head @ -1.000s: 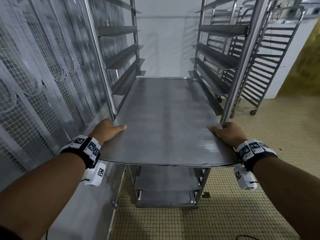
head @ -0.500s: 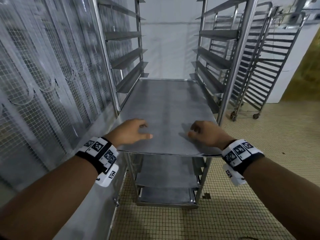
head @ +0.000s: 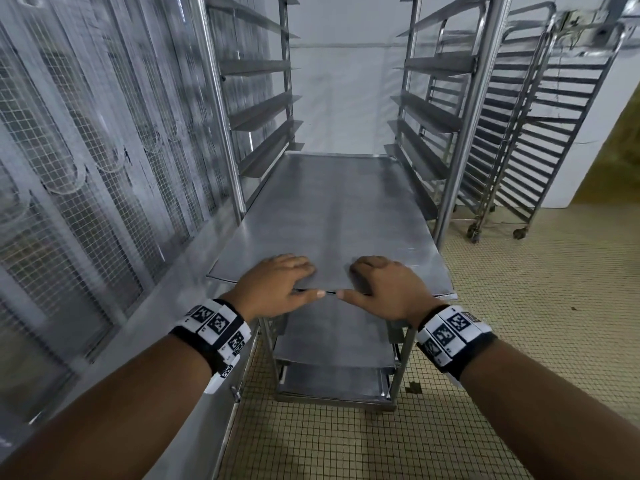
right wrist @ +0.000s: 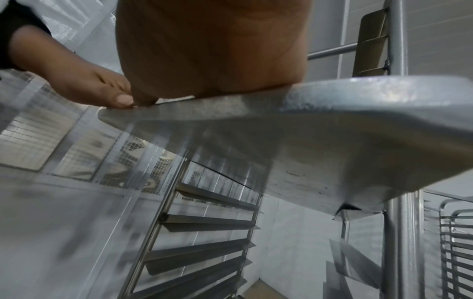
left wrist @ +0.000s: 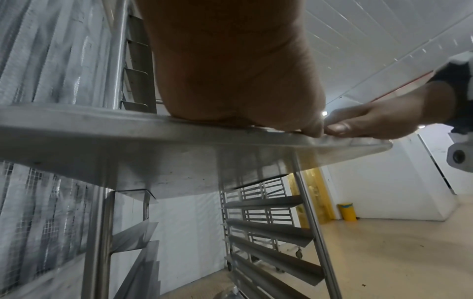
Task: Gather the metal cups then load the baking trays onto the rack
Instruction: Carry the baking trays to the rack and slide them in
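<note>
A large flat metal baking tray [head: 332,216] lies on the side rails of the steel rack [head: 460,133], with its near edge sticking out a little. My left hand [head: 277,282] and right hand [head: 384,285] rest side by side on the middle of that near edge. Their fingers lie flat on top and the thumbs meet along the rim. From below, the left wrist view shows the tray [left wrist: 153,157] under my left palm [left wrist: 230,70]. The right wrist view shows the tray [right wrist: 332,141] under my right palm [right wrist: 210,50]. No metal cups are in view.
Two more trays [head: 336,337] sit on lower levels of the rack. A wire-mesh wall [head: 86,168] runs close along the left. Another wheeled rack [head: 540,133] stands at the back right on the tiled floor [head: 519,341]. A yellow bin [left wrist: 347,211] stands far off.
Both hands left the tray's outer corners and came together at the middle of its near edge. The tray has slid deeper into the rack.
</note>
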Motion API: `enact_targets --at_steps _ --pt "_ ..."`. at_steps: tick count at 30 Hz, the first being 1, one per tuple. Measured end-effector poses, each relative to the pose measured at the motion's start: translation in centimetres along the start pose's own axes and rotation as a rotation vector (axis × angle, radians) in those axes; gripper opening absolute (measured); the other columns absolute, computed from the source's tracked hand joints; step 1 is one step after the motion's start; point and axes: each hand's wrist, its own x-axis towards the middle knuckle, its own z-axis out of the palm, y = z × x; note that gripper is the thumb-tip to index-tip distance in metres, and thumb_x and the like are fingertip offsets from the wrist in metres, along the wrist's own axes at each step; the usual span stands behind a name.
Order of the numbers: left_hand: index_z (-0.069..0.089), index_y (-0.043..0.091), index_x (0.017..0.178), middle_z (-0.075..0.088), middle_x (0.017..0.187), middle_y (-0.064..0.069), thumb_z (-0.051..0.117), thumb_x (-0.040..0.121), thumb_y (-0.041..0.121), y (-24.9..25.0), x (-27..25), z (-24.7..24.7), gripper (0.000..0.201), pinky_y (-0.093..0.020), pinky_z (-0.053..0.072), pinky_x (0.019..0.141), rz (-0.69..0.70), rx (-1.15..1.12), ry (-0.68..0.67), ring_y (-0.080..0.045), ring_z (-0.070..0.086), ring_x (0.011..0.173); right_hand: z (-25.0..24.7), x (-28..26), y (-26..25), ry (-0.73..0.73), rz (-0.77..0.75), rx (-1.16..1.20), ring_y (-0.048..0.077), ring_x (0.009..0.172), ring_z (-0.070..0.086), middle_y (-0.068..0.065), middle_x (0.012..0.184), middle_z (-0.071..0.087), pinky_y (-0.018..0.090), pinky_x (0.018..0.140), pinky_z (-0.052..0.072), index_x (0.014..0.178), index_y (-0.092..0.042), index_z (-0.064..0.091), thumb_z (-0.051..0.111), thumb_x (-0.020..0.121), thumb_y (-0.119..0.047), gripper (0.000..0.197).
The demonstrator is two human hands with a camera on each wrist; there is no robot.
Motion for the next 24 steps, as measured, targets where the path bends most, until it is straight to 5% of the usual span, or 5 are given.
enact_targets --at_steps 4,9,24 --pt "0.041 0.030 0.150 0.037 0.159 0.005 0.016 0.085 0.081 -0.2 0.1 1.1 0.087 -0.038 0.029 0.118 -0.005 0.116 0.088 -0.018 0.031 0.146 0.2 -0.3 -0.1 0.046 -0.027 -0.057 0.023 0.121 0.058 0.000 0.133 0.061 0.040 0.093 0.050 0.127 -0.019 0.062 0.038 0.089 -0.078 0.074" --pt "0.051 0.026 0.145 0.049 0.151 0.002 0.007 0.086 0.081 -0.5 1.0 2.0 0.091 -0.042 0.038 0.110 -0.031 0.152 0.173 -0.022 0.041 0.141 0.7 0.2 -0.1 0.069 0.011 -0.084 0.023 0.127 0.055 0.001 0.137 0.060 0.041 0.098 0.047 0.130 -0.018 0.061 0.033 0.092 -0.075 0.074" --pt "0.045 0.030 0.144 0.043 0.151 0.008 0.017 0.092 0.075 -3.2 7.0 2.6 0.074 -0.042 0.035 0.107 -0.034 0.192 0.202 -0.019 0.039 0.138 2.8 4.9 2.6 0.035 0.090 -0.130 0.021 0.134 0.048 0.000 0.143 0.056 0.041 0.103 0.044 0.136 -0.021 0.055 0.026 0.095 -0.073 0.073"
